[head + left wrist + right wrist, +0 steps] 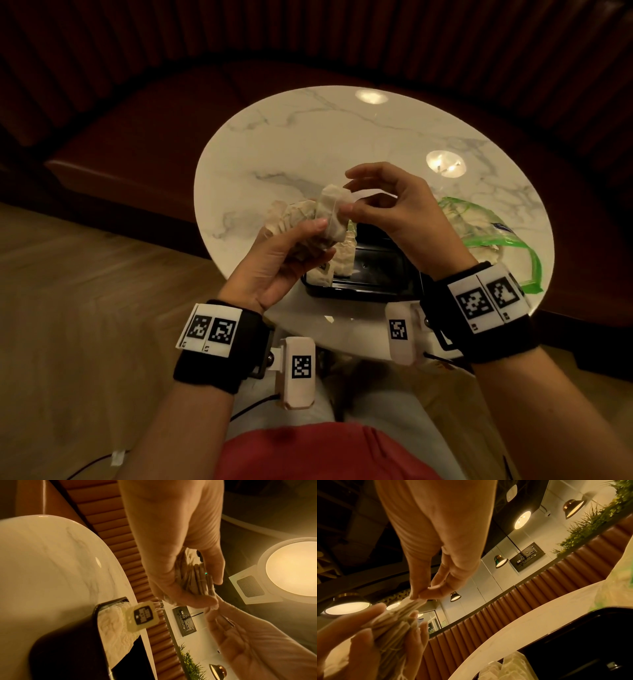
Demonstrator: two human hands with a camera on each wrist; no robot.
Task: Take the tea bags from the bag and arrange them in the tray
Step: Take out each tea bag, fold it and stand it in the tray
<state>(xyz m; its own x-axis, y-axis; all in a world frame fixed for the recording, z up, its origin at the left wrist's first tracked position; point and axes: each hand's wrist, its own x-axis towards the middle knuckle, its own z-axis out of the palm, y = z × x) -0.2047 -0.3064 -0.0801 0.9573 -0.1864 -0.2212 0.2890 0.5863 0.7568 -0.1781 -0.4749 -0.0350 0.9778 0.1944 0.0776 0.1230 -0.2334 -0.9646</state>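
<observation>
Above the tray (376,270), my left hand (274,260) grips the soft, light tea bags (329,219) while my right hand (394,209) pinches one's flimsy corner.

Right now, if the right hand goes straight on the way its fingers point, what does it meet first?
The right hand points left toward the bundle of tea bags held by the left hand. Its fingertips already pinch one bag's edge, so it would likely meet that bundle first, then the left hand's fingers.
</observation>
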